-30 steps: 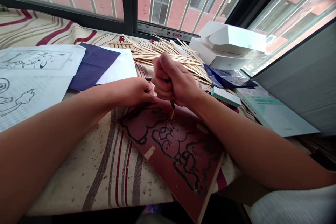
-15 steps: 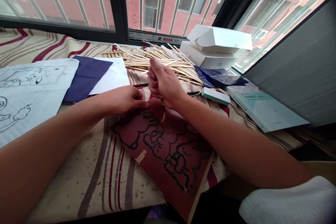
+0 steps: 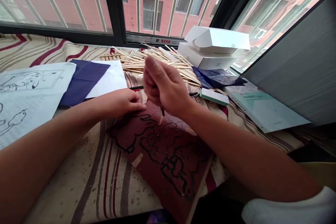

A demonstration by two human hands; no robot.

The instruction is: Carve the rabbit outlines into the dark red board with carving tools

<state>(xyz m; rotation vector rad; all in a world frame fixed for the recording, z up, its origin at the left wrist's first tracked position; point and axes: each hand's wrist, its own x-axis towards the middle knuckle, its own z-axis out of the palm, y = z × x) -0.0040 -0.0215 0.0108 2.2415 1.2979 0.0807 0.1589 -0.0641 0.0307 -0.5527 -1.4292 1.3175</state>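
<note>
A reddish-brown board [image 3: 157, 182] with thick black outline drawings lies tilted at the table's near edge. My right hand [image 3: 164, 85] is closed in a fist around a slim carving tool [image 3: 163, 111]. Only its dark lower end shows below the fist, pointing down at the board's upper part; the handle is hidden. Close to the tip is a pale, narrow mark on the surface. My left hand [image 3: 128, 101] is closed on the board's far left edge, thumb on top and the other fingers mostly hidden.
Thin wooden sticks [image 3: 157, 59] pile up behind my hands, beside white boxes [image 3: 210, 50]. Drawing sheets [image 3: 31, 91] and dark blue paper [image 3: 84, 78] lie left. At right are an eraser-like block [image 3: 214, 97], a pen [image 3: 193, 94], blue film [image 3: 217, 77] and a pale book [image 3: 265, 106].
My right fist has come slightly nearer and turned, with the tool's dark end now showing over the board. The view has shifted a little; my left hand keeps its place on the board.
</note>
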